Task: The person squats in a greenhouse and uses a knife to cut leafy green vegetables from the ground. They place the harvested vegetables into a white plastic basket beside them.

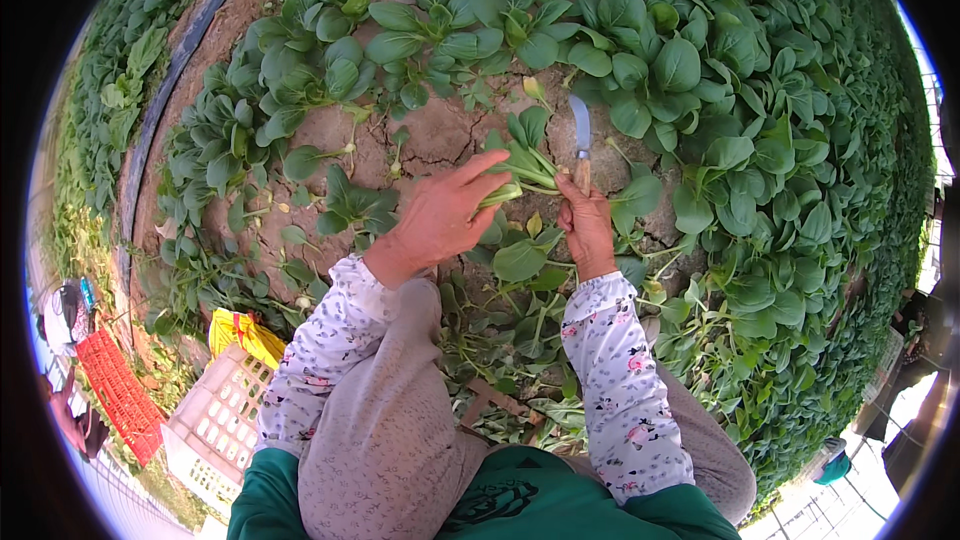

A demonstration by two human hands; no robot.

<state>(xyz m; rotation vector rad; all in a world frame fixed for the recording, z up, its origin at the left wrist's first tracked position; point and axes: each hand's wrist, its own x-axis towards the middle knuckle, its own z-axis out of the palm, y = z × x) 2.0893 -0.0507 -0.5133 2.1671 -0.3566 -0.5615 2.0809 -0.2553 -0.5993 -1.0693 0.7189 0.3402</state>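
Observation:
Around the wooden handle of a small knife, the fingers of my right hand are closed. Its curved blade points away from me over the soil. The same hand's thumb and finger pinch the stem end of a leafy bok choy plant. To the left, my left hand curls over another bok choy, whose pale green stalk base sticks out by the thumb. My left palm and most of what it holds are hidden. Both hands are just above cracked soil, close together.
Dense bok choy grows ahead and to the right. Loose leaves lie between my knees. At the left are a white plastic crate, a yellow bag, a red crate and a black hose. People are partly visible at the left rim.

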